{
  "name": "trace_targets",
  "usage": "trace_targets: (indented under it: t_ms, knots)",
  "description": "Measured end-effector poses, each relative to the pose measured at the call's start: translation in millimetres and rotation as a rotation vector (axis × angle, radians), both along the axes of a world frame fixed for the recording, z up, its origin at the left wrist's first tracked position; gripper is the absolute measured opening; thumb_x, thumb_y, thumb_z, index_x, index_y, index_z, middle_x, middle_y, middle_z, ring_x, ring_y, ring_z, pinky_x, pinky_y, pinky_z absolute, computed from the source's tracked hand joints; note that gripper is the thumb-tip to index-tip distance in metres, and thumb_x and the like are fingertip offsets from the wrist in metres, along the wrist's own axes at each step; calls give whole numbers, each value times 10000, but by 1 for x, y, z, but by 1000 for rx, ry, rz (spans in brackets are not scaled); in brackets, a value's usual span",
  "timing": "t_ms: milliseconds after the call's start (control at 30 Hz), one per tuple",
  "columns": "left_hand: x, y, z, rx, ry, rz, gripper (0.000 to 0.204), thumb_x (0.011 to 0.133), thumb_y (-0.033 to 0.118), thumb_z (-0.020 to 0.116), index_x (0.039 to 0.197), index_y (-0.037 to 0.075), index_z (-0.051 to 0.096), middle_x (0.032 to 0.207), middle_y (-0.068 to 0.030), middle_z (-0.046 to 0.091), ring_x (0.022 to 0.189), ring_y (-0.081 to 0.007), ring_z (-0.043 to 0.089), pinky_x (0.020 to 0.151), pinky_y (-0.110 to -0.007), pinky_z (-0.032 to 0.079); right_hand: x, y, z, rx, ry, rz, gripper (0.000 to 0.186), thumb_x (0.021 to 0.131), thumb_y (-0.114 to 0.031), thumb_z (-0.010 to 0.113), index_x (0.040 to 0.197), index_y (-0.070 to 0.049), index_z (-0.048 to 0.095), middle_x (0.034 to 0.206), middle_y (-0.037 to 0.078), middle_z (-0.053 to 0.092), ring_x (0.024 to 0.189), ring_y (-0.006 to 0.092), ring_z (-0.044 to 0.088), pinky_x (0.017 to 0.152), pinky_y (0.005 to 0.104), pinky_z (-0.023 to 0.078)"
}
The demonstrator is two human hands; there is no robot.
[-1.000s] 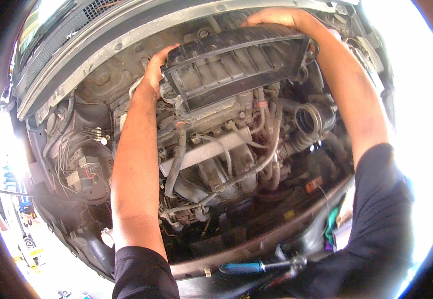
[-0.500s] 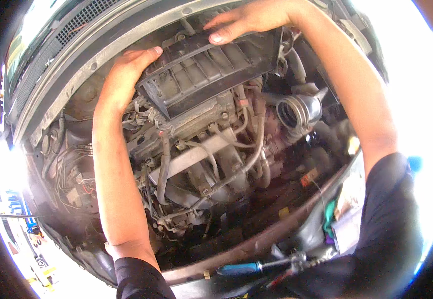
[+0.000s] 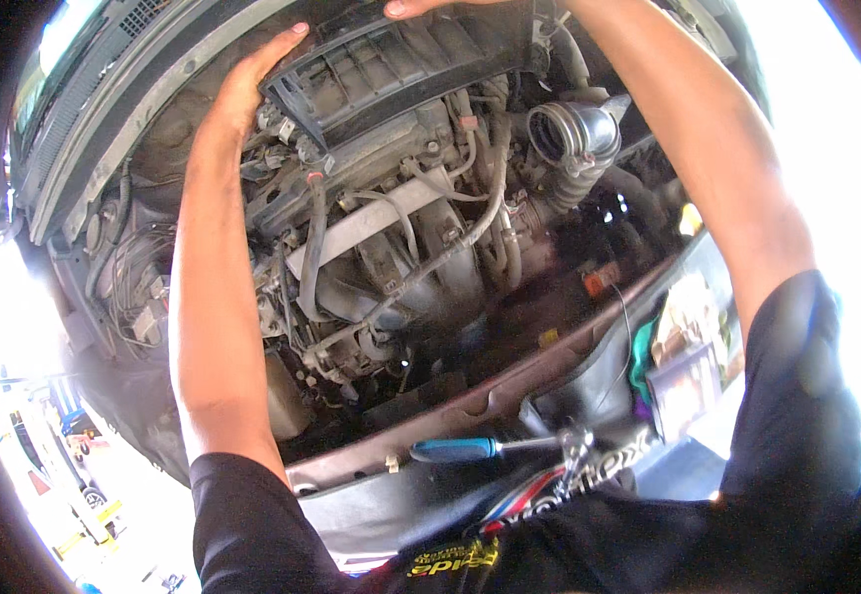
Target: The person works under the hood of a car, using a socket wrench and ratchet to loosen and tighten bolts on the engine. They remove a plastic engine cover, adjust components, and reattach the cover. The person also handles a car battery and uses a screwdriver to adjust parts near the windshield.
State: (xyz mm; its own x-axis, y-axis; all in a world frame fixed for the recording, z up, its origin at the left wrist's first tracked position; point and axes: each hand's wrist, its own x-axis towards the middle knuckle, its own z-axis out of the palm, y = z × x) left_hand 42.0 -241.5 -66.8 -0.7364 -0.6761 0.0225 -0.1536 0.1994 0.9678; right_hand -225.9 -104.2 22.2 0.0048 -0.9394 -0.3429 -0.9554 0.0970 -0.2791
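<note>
A black plastic air filter housing (image 3: pixel 391 74), its ribbed inside showing, lies across the back of the engine. My left hand (image 3: pixel 252 79) is at its left end, thumb stretched along the rim and the other fingers mostly hidden. At the far rim, my right hand (image 3: pixel 420 6) rests its thumb tip on the housing; the top of the picture cuts off most of that hand. Right of the housing, an intake duct (image 3: pixel 574 134) with a metal clamp shows its open round mouth.
Below the housing lie the engine's hoses (image 3: pixel 316 247) and a pale metal rail (image 3: pixel 371 223). A blue-handled tool (image 3: pixel 455 450) rests on the dark cover (image 3: pixel 361 510) at the car's front edge. Cloths and a small box (image 3: pixel 688 391) lie at the right. Wiring (image 3: pixel 138 267) fills the left side.
The view has shifted, so the engine bay and housing sit higher in the picture. Less of my right hand shows. Both hands stay at the housing, which keeps about the same place over the engine.
</note>
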Motion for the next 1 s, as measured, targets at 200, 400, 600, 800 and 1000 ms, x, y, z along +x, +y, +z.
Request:
trace_targets:
  t_ms: [200, 400, 600, 800, 1000]
  knots:
    - [-8, 9, 1, -35, -28, 139, 673, 836, 578, 721, 1289, 83, 676, 1325, -100, 635, 1244, -236, 542, 1117, -362, 318, -3, 6, -2, 41, -103, -43, 1017, 816, -869, 464, 1541, -158, 413, 1616, 179, 315, 1501, 362, 259, 1214, 500, 209]
    - [12, 9, -13, -40, 114, 289, 552, 892, 512, 696, 1165, 33, 728, 1189, -116, 685, 1083, -236, 615, 962, -339, 447, 11, 4, 3, 8, -83, -4, 1015, 823, -866, 456, 1544, -153, 406, 1613, 184, 317, 1500, 373, 257, 1211, 519, 203]
    - [46, 42, 17, -114, -35, 412, 378, 987, 399, 603, 1140, 85, 748, 932, 22, 645, 691, -86, 484, 657, -251, 397, 12, 39, 6, -227, 7, -49, 869, 884, -762, 493, 1470, -121, 490, 1536, 214, 412, 1424, 394, 374, 1167, 503, 298]
    - [118, 114, 78, 0, -121, 228, 268, 961, 234, 636, 1171, 79, 697, 839, 56, 560, 627, -19, 408, 538, -184, 316, -7, 161, 46, -634, 173, 53, 592, 947, -471, 642, 1408, -110, 555, 1442, 99, 558, 1310, 255, 537, 1095, 429, 434]
    - [171, 223, 106, 269, -457, -214, 255, 961, 137, 593, 1195, 42, 623, 838, 39, 541, 657, -32, 442, 550, -188, 377, 33, 386, 119, -485, -61, -276, 435, 940, -253, 687, 1336, -90, 609, 1264, 73, 660, 1123, 221, 626, 1002, 377, 489]
